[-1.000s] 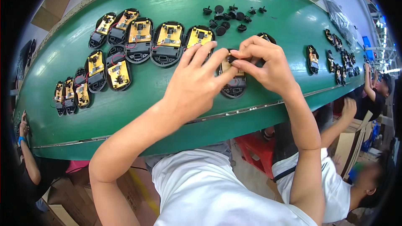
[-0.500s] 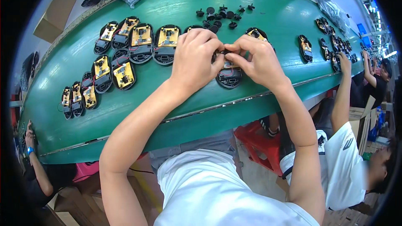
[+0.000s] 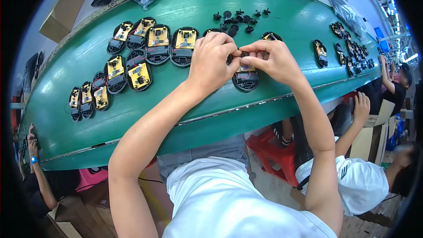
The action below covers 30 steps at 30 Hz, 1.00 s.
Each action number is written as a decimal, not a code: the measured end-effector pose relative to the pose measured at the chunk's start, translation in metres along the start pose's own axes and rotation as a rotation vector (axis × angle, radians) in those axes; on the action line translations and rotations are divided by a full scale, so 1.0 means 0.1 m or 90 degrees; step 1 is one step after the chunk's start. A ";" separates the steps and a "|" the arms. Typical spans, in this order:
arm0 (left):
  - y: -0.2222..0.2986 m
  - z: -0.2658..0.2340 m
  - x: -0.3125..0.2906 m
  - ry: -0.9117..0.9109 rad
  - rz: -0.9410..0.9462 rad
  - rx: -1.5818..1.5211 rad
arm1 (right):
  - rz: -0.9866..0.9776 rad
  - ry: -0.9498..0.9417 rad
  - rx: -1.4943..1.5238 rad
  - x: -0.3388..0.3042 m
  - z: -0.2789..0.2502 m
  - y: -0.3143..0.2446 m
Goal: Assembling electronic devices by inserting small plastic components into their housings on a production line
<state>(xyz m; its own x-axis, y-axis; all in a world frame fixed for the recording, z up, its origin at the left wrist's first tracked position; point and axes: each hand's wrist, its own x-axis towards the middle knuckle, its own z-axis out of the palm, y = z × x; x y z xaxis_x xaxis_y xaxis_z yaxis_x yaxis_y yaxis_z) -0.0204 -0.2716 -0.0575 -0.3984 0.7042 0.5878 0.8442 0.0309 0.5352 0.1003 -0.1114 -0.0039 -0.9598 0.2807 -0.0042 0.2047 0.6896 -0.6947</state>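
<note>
- A long green desk [image 3: 286, 15] ran across my view from the head camera.
- I had an open black casing [image 3: 246, 82] lying on the desk, between and partly beneath my hands, its lower end uncovered toward the near edge.
- My left hand [image 3: 213, 61] curled at the casing's upper left; its fingers hid what lay inside, so I could not tell how closed that grip was or whether it held anything.
- My right hand [image 3: 274, 62] came in from the other side, its grip nearly closed, thumb and forefinger pinching a small black part [image 3: 244, 54] over the casing's upper end.
- Beyond my hands, loose black knobs [image 3: 234, 20] lay scattered.
- To the left sat a group of similar casings [image 3: 184, 47] with yellow boards.
- At right, a red stool [image 3: 275, 156] stood below the desk, near a co-worker in white [image 3: 359, 178].
</note>
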 end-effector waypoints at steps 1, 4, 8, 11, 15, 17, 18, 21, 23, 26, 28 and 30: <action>0.00 0.00 0.00 -0.001 -0.006 0.006 | 0.000 0.000 -0.001 -0.03 0.02 0.02; 0.00 0.02 -0.01 0.002 -0.005 -0.007 | 0.002 0.077 0.138 -0.10 0.06 0.08; -0.02 0.04 -0.01 0.004 -0.009 -0.013 | -0.134 0.046 -0.101 -0.01 -0.06 0.01; 0.00 0.03 0.02 -0.010 -0.020 -0.027 | -0.079 -0.064 -0.072 0.14 -0.19 -0.01; 0.05 0.06 0.00 0.025 -0.001 -0.002 | 0.081 -0.180 0.130 0.23 -0.27 0.00; 0.03 0.03 -0.01 0.014 0.018 0.007 | 0.060 -0.147 0.046 0.20 -0.24 -0.04; 0.01 -0.01 0.03 0.008 0.038 0.021 | 0.055 -0.144 0.044 0.17 -0.25 -0.09; 0.01 -0.16 0.03 0.050 0.050 -0.003 | 0.061 0.024 0.038 0.12 -0.31 -0.14; -0.07 -0.34 0.10 0.022 0.073 0.038 | -0.003 0.143 -0.061 0.22 -0.40 0.09; -0.24 -0.53 0.07 -0.034 0.084 0.107 | 0.005 0.211 -0.220 0.37 -0.22 0.04; -0.29 -0.55 0.01 -0.119 0.147 0.160 | 0.000 0.190 -0.245 0.44 -0.17 0.06; -0.31 -0.55 -0.03 -0.116 0.165 0.176 | 0.052 0.126 -0.249 0.49 -0.18 0.06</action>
<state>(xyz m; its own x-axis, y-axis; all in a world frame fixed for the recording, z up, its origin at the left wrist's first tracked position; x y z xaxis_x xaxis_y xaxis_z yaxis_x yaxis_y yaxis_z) -0.0651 -0.3131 -0.0426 -0.1106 0.8271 0.5510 0.9826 0.0078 0.1855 0.0578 -0.0819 0.0048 -0.8897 0.4415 0.1162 0.3728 0.8496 -0.3731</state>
